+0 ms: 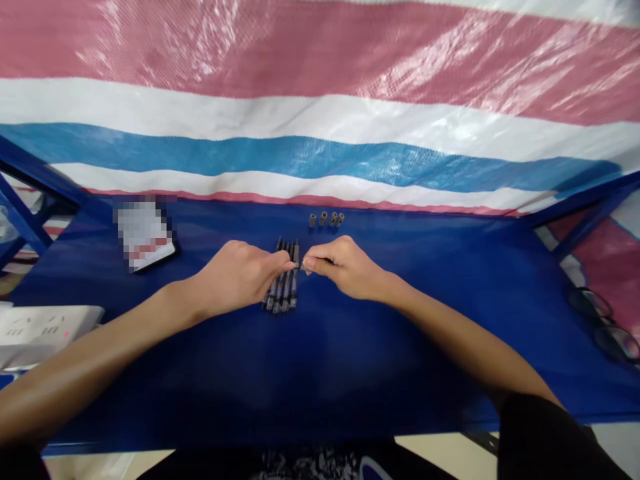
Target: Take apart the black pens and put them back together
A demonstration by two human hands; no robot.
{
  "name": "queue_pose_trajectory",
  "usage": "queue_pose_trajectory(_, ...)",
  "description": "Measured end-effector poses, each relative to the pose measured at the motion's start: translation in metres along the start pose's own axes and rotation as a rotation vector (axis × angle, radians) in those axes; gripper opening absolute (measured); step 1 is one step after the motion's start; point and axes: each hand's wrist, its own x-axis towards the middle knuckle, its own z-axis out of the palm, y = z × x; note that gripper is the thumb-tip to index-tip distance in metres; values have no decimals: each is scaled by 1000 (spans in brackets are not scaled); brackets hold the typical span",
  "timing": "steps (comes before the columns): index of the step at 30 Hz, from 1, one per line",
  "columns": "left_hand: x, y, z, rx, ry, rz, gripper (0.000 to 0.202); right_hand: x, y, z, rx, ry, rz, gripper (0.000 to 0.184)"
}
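Facing you, a woven plastic tarp (320, 100) in pink, white and blue stripes hangs in soft folds, its sheen catching bright light, behind your blue-topped table (350, 373) with its dark blue metal frame (25, 200), and a pale floor (440, 453) shows beneath the table's near edge.

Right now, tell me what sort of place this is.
Probably a makeshift assembly workbench: a blue-covered table backed by a striped plastic tarpaulin, with slim black pens and small grey cylindrical parts set out in rows.
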Motion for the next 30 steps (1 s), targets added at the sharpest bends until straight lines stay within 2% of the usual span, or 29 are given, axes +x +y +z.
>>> queue_pose_trajectory(3, 1, -3, 5, 64, 46, 77, 40, 1, 3, -1, 299, -117, 199, 34)
queue_pose_trajectory(6, 2, -6, 8, 136, 64, 139, 41, 2, 4, 0, 416, -164, 269, 36)
queue_pose_trajectory(9, 4, -9, 10, 138, 36, 110, 42, 3, 3, 2, 215, -91, 218, 35)
queue_pose_trajectory(13, 6, -10, 6, 43, -68, -24, 40, 3, 3, 3, -166, 22, 71, 35)
queue_pose_trajectory(15, 6, -10, 4, -15, -78, -49, 36, 1, 4, 5, -302, 48, -13, 36)
queue_pose_trajectory(17, 4, -10, 4, -63, -15, -32, 33, 0, 5, 6, -378, 66, -90, 38)
queue_pose_trajectory(20, 1, -10, 5, -19, 173, 41, 28, -2, 1, 5, -392, 84, -132, 40)
queue_pose_trajectory(22, -1, -9, 5, 81, 291, 99, 24, -2, -4, 3, -321, 65, -91, 41)
queue_pose_trajectory(25, -4, -6, 5, 238, 400, 214, 19, -1, -9, 0, -35, -3, 58, 42)
queue_pose_trajectory(28, -6, -6, 4, 317, 428, 304, 22, 0, -7, -1, 390, -127, 207, 44)
queue_pose_trajectory(30, -6, -7, 4, 302, 402, 300, 23, 1, -4, -1, 580, -209, 255, 44)
